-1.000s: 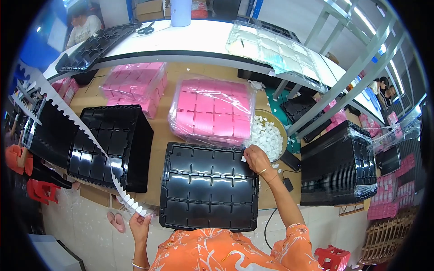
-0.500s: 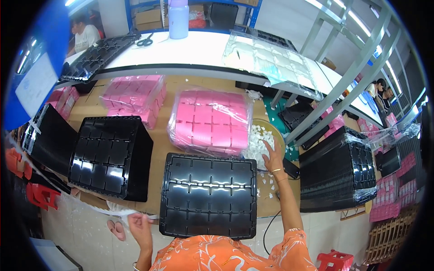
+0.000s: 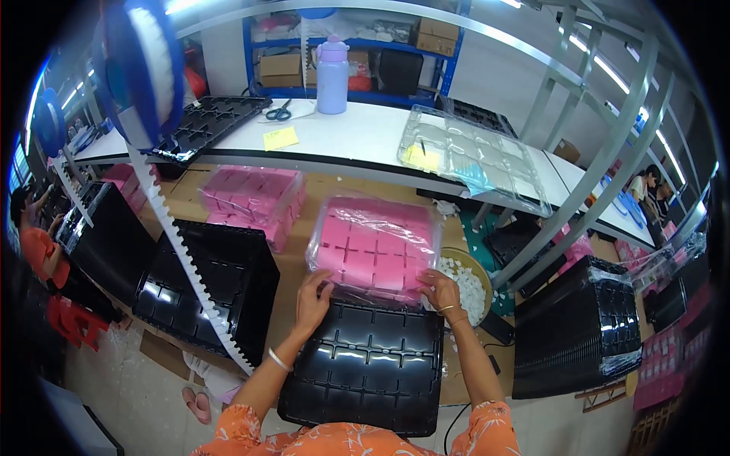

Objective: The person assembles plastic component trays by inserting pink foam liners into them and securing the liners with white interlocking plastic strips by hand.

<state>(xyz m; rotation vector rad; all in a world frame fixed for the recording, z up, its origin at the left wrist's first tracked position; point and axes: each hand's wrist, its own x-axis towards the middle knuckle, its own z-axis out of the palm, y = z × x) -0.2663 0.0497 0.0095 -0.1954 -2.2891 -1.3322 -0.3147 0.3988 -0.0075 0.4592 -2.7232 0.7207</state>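
Both my hands are at the near edge of a bundle of pink trays [image 3: 380, 235] wrapped in clear film. Its near left corner is where my left hand [image 3: 312, 302] is, fingers bent and pinching the plastic bag [image 3: 357, 287]. At the near right corner my right hand [image 3: 442, 292] pinches the same film; the exact grip is partly hidden. Directly in front of me lies a black compartmented tray [image 3: 365, 365], between my forearms. Beside my right hand, a round yellowish basin [image 3: 487, 275] holds many small white pieces [image 3: 468, 292].
A white toothed strip [image 3: 186, 262] hangs slantwise from a blue reel [image 3: 144, 68]. Black tray stacks [image 3: 201, 289] stand left and right [image 3: 574, 327]. The white bench [image 3: 365, 137] bears a bottle [image 3: 332, 80], scissors [image 3: 279, 114] and a clear tray [image 3: 471, 152]. A person [image 3: 46, 251] is at far left.
My left hand has left the white strip at lower left and moved to the pink bundle. My right hand has come from above the white pieces to its other corner. The view has tilted up.
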